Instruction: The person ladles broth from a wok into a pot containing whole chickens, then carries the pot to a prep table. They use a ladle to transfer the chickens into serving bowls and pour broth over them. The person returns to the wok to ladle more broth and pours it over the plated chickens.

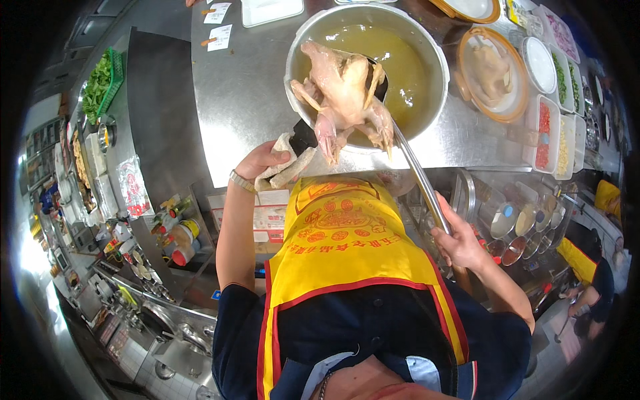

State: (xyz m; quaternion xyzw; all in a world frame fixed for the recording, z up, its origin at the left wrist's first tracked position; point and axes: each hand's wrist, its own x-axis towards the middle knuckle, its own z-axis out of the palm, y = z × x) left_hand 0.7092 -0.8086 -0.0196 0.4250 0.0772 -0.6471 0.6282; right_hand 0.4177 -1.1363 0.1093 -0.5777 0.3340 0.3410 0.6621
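A whole plucked chicken (342, 92), its feet towards me, lies over the near left part of a large metal pot (442, 80) of yellowish liquid. Behind the bird shows the dark bowl of a ladle (381, 82). My right hand (457, 240) grips the ladle's long metal handle (417, 170), which ends in wood below the hand. My left hand (267, 162), with a watch at the wrist, is closed on a folded pale cloth (285, 170). A black piece (303, 137) sticks out of the cloth against the pot's near left side; what it is I cannot tell.
The pot stands on a steel table (240, 95). To its right is a brown-rimmed bowl (462, 90) holding another chicken (490, 70), then tubs of chopped red food (544, 132) and greens. At left is a green basket (116, 75) of leaves. Another person (595, 280) works at far right.
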